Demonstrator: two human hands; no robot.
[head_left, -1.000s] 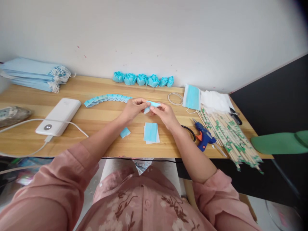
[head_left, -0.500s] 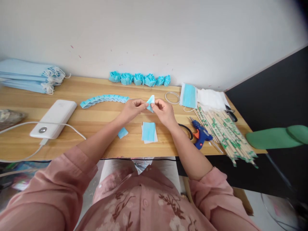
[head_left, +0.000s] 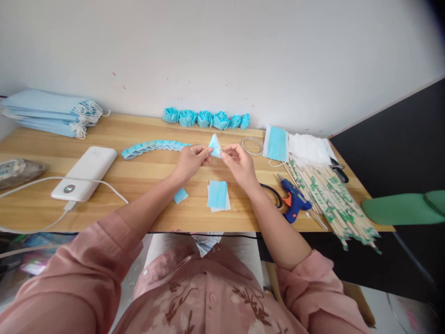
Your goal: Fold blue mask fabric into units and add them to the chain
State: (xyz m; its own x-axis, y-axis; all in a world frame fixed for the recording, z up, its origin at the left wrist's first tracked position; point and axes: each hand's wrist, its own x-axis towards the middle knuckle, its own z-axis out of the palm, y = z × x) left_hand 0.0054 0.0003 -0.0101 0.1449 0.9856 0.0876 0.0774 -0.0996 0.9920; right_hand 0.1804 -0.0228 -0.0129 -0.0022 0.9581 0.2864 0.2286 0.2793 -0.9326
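Between my hands is a small folded triangle of light-blue mask fabric (head_left: 215,145), its tip pointing up. My left hand (head_left: 192,160) pinches its left side with thumb and fingers. At its lower right corner, the thumb and forefinger of my right hand (head_left: 239,164) are closed on it. Nearer me lie flat blue and white fabric squares (head_left: 218,195), with a smaller blue piece (head_left: 181,195) beside my left forearm. A curved row of folded blue pieces (head_left: 153,147) extends left from behind my left hand.
Blue fabric flowers (head_left: 205,118) line the wall. On the right are a face mask (head_left: 276,143), a blue glue gun (head_left: 295,200), paper-wrapped chopsticks (head_left: 330,199) and a green bottle (head_left: 399,207). A white power bank (head_left: 85,174) and stacked masks (head_left: 48,111) sit left.
The folded triangle has turned in my fingers, its tip now upright and its blue face more toward me. My right hand has shifted to its lower corner. The view has moved slightly.
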